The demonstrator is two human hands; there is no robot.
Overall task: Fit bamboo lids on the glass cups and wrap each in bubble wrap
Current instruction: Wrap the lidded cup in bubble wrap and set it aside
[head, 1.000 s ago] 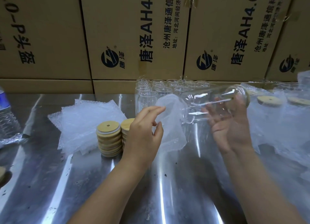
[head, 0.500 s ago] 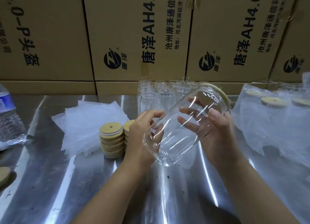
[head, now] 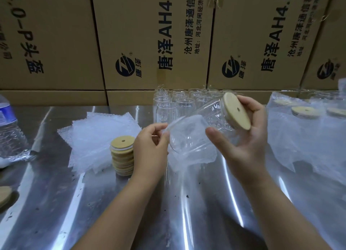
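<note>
Head view: right hand (head: 249, 143), fingers curled, is clasping the lidded glass cup (head: 213, 113).
Left hand (head: 149, 148): fingertips are pinching bubble wrap (head: 191, 143).
Change: wrap is now covering the base; wrapping is beginning.

Tilted lidded cup (head: 213, 112), base in bubble wrap (head: 189, 143)

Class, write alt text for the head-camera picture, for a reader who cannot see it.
Two hands hold a lidded glass cup tilted above a steel table: the right hand grips it at the bamboo lid, and the left hand pinches bubble wrap at the cup's base. A stack of bamboo lids and spare bubble wrap lie left; empty cups stand behind.
</note>
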